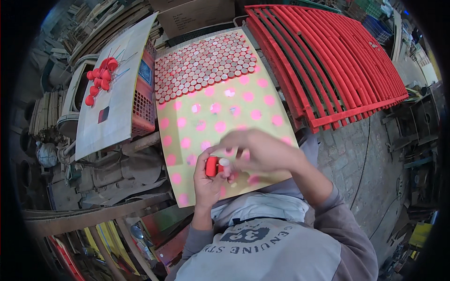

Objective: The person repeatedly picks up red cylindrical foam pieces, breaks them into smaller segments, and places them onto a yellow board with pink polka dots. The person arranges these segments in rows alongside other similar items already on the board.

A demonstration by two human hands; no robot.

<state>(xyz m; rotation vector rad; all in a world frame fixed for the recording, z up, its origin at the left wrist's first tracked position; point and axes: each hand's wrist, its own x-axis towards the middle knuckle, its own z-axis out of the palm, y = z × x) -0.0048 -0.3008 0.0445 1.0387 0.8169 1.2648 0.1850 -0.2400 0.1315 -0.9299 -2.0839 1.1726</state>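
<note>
My left hand [206,187] is closed round small red cylinders, one a plain red cylinder [212,166] and beside it another with a pale round end [224,162]. My right hand [258,149] hovers just right of and above them, curved over and smeared by motion; whether it holds anything does not show. Under both hands lies a yellowish board [187,129] printed with pink dots. At its far end many short cylinders [201,65] stand packed together, pale tops up and red sides showing.
To the left, red rounded pieces on thin sticks [101,77] lie on a pale sheet [108,126] over a pink crate [143,105]. A red slatted rack [333,61] stands at the right. Behind the board sits a cardboard box [197,18]. Paved floor [349,154] shows at right.
</note>
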